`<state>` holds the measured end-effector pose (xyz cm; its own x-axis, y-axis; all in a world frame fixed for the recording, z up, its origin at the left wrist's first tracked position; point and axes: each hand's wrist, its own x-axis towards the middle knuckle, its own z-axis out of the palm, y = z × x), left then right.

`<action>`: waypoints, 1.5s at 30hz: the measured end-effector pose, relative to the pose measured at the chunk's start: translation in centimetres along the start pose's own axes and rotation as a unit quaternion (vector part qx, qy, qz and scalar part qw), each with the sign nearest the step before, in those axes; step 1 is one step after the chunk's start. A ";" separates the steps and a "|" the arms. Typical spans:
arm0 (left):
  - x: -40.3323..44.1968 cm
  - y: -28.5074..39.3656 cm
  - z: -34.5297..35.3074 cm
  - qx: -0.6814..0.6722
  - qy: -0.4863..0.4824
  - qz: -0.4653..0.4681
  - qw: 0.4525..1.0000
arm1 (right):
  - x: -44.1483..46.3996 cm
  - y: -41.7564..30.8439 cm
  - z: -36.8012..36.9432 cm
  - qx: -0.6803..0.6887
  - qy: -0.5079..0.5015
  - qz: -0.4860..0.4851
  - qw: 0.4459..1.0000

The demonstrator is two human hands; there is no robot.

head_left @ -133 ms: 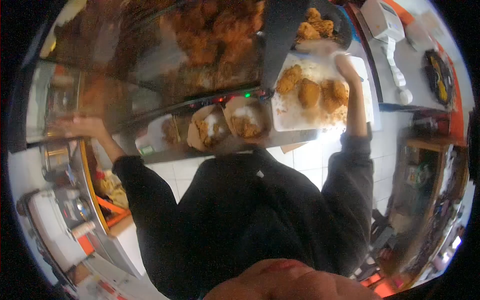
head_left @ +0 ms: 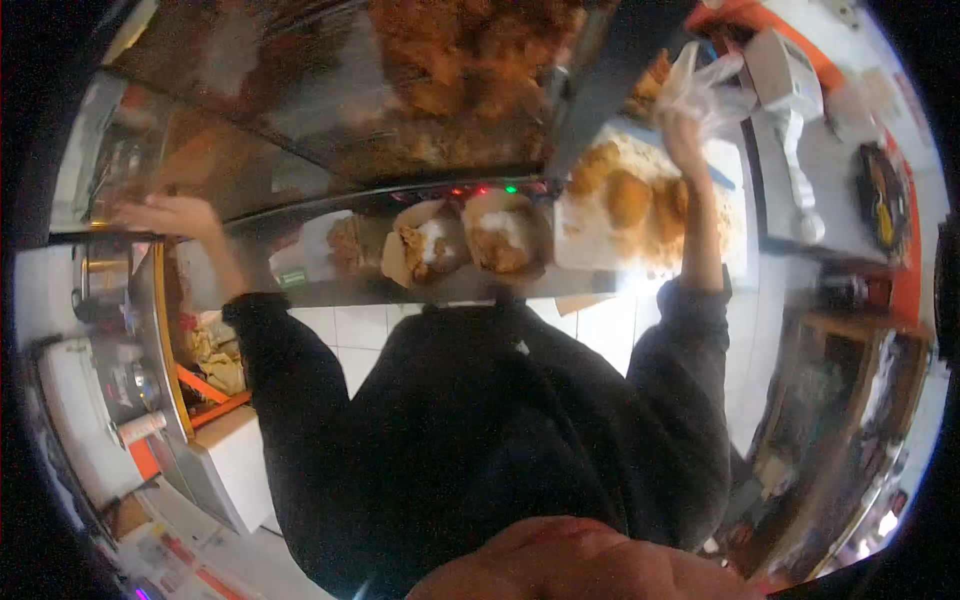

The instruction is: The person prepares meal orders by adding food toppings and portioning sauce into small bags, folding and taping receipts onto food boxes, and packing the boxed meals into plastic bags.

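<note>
1. plastic (head_left: 708,92), clear and crumpled, at the fingers of the right hand (head_left: 684,148), perhaps shielding skin from grease; cannot tell whether worn or gripped.
2. left hand (head_left: 170,215) open, fingers outstretched, apparently without any load, near the left end of the glass case (head_left: 335,192).
3. fried pieces (head_left: 628,198) on a white board (head_left: 577,240), probably for easy reach, just beside the right forearm.
4. two paper boxes (head_left: 425,240) (head_left: 503,238) side by side, with white, rice-like food and brown pieces inside.

Display case (head_left: 270,185) blocks way beyond paper boxes (head_left: 536,240) (air above them free).
</note>
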<state>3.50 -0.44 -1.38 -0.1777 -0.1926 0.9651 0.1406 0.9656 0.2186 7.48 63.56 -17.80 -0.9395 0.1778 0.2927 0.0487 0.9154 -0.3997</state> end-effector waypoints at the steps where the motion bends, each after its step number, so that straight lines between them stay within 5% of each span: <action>1: -0.4 1.4 0.2 -0.029 0.002 -0.082 0.996 | 1.2 -0.5 1.6 0.135 -0.020 -0.038 0.990; 3: -0.4 4.4 0.6 -0.173 -0.016 -0.148 0.974 | 2.7 -3.5 4.7 0.169 -0.076 -0.078 0.980; 8: 0.8 5.5 2.4 -0.146 0.078 -0.164 0.973 | 7.0 -7.8 11.3 -0.031 -0.197 -0.081 0.977; 12: 1.4 3.7 1.6 -0.145 0.079 -0.161 0.973 | 7.4 -8.1 11.3 -0.033 -0.206 -0.054 0.977; 17: 1.5 -1.0 1.9 -0.096 0.065 -0.140 0.983 | 6.6 -9.3 0.5 0.204 -0.023 -0.037 0.978; 23: 2.6 -4.6 1.5 -0.036 0.067 -0.151 0.986 | 0.9 -23.0 -18.5 0.430 0.335 -0.113 0.831; 29: 3.3 -10.4 0.4 0.066 0.029 -0.121 0.990 | -3.3 -35.8 -22.4 0.465 0.434 -0.240 0.734; 31: 4.1 -11.1 -0.5 -0.029 -0.019 -0.158 0.987 | -2.9 -39.2 -23.1 0.413 0.486 -0.300 0.710; 32: 4.9 -11.3 -0.4 -0.025 -0.017 -0.158 0.987 | -2.3 -40.0 -23.5 0.326 0.510 -0.292 0.740; 34: 6.5 -10.0 -0.6 0.062 0.031 -0.149 0.986 | -2.2 -43.5 -24.8 0.195 0.544 -0.239 0.781; 35: 8.3 -5.9 -3.4 -0.046 0.057 -0.122 0.990 | -2.1 -44.9 -25.2 0.113 0.562 -0.202 0.794; 37: 11.9 2.2 -7.6 -0.242 0.102 -0.072 0.962 | -0.8 -46.3 -25.3 0.184 0.494 -0.197 0.826; 38: 12.4 3.5 -8.2 -0.315 0.056 -0.065 0.945 | 0.8 -45.9 -25.0 0.426 0.388 -0.358 0.735; 42: 12.6 11.2 -11.1 -0.448 -0.152 0.027 0.881 | -5.5 -44.3 -23.5 0.466 0.375 -0.312 0.738; 45: 12.6 16.8 -9.9 -0.501 -0.172 -0.008 0.848 | -11.7 -42.0 -18.7 0.475 0.381 -0.184 0.772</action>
<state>13.30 11.63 15.88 -0.4364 0.0247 0.8994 0.8620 0.2979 0.4101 22.74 29.82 11.86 -0.3403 0.4606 0.8198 -0.7846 0.3413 -0.5175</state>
